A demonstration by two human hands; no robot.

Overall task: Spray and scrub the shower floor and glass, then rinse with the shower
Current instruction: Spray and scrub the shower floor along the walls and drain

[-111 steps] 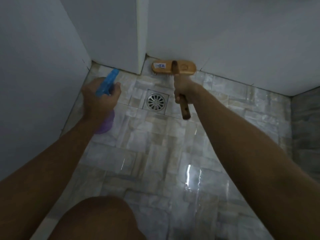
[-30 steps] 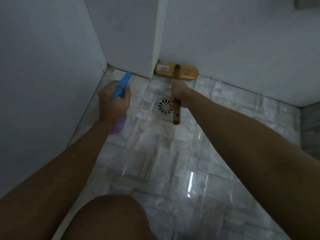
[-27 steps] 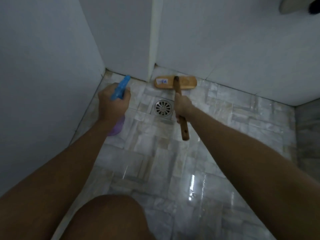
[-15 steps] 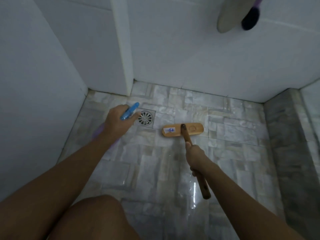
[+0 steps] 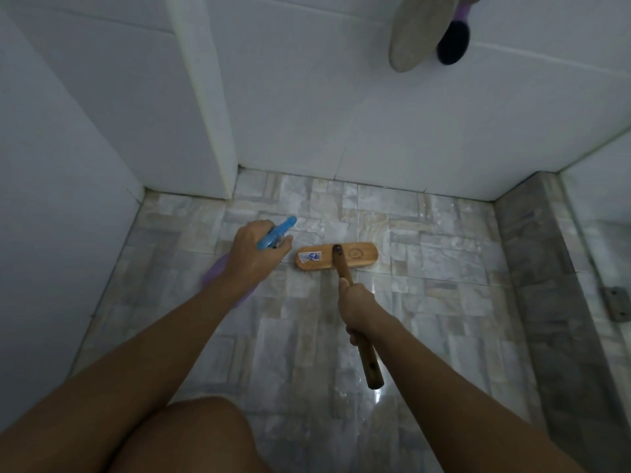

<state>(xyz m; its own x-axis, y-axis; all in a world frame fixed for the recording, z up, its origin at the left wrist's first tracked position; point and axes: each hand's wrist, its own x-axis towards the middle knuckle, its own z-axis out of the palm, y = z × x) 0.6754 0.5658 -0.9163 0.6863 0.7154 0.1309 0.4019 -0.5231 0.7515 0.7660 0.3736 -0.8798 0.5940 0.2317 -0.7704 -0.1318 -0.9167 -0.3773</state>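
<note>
wooden brush (image 5: pixel 337 256) lies head-down on the wet tile floor (image 5: pixel 426 268), its long side running left to right, roughly mid-floor and well clear of the back wall (image 5: pixel 375 114). the right hand (image 5: pixel 356 310) is wrapped tight around the brush handle, whose end sticks out behind the fist. the left hand (image 5: pixel 256 256) is curled around a spray bottle (image 5: pixel 276 233), blue nozzle pointing up and right, purple body showing below the wrist, just left of the brush head. a knee (image 5: pixel 191 435) sits at the bottom. a dark brush (image 5: pixel 453 42) hangs on the wall, top right.
</note>
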